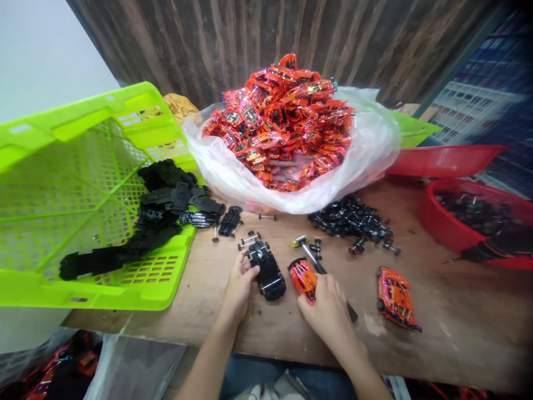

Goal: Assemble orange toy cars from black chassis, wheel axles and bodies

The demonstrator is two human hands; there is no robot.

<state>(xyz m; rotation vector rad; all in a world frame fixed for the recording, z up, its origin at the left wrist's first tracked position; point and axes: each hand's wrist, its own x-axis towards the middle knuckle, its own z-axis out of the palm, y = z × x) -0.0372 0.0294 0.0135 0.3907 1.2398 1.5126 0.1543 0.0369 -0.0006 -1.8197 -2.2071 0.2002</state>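
Observation:
My left hand grips the left side of a black toy car chassis, which has wheels and axles on it. Just to its right, my right hand has its fingers closed on the rear of a shiny orange toy car body. A hammer lies beside that body, its dark handle passing under my right hand. Further right rests another orange toy car with black wheels. Loose wheel axles lie by the chassis's far end, close to two more black chassis.
Behind my hands, a white plastic bag bulges with orange car bodies. A tipped green crate spills black chassis at left. A heap of wheel axles lies right of centre. A red basin and dark power screwdriver stand at right.

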